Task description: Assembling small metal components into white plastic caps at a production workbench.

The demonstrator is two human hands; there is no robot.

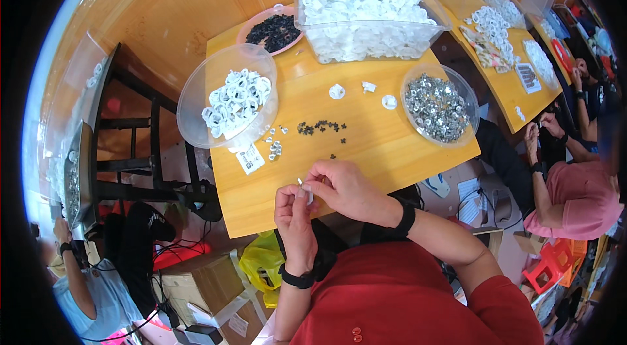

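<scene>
left hand (294, 204): fingers pinched together on a small white plastic part (305, 193), held up over the near edge of the bench (366, 142).
right hand (343, 188): closed fingertips meeting the same part from the other side, seemingly pressing or seating something tiny on it (too small to tell what).
loose supplies: small dark pieces (320, 127) and a few little metal bits (274, 146) scattered just ahead of both hands.
containers: round clear bowl of white rings (232, 100) to the left, bowl of metal pieces (437, 108) to the right, large clear tub of white parts (362, 8) at the back, pink dish of dark pieces (274, 31) beside it.
doing it well: best kept low over the bench, left pinch steady, right fingertips pushing straight in, not askew.
others: seated person in pink (575, 198) well apart at the right.
</scene>
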